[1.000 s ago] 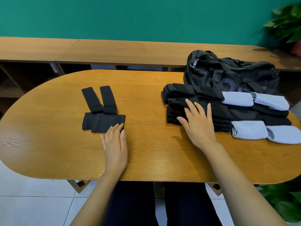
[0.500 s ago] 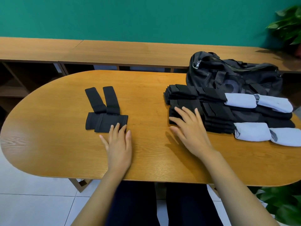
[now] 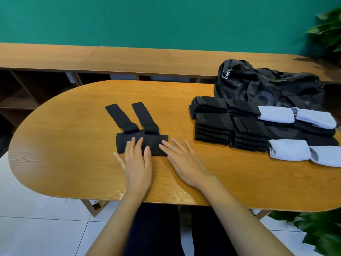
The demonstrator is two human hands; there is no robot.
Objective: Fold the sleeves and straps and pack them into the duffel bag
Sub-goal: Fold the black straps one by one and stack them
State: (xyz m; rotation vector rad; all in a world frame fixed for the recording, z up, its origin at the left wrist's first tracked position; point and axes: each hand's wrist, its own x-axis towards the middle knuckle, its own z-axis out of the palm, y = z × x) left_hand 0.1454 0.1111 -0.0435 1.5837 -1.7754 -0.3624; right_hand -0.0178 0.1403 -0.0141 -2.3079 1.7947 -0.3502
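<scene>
The tabletop (image 3: pixel 73 145) is grained wood with a soft sheen. The strap (image 3: pixel 142 130) is matt black cloth. The duffel bag (image 3: pixel 267 89) at far right looks slightly glossy, with a metal zip pull (image 3: pixel 226 74).

Teal wall (image 3: pixel 166 21), wooden bench (image 3: pixel 129 58), tiled floor (image 3: pixel 36 228)

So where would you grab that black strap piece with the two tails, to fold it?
Probably pinch the free tips of its two tails, coming from above at the far end. They lie flat and point away, while the left hand rests on the wide band.
</scene>
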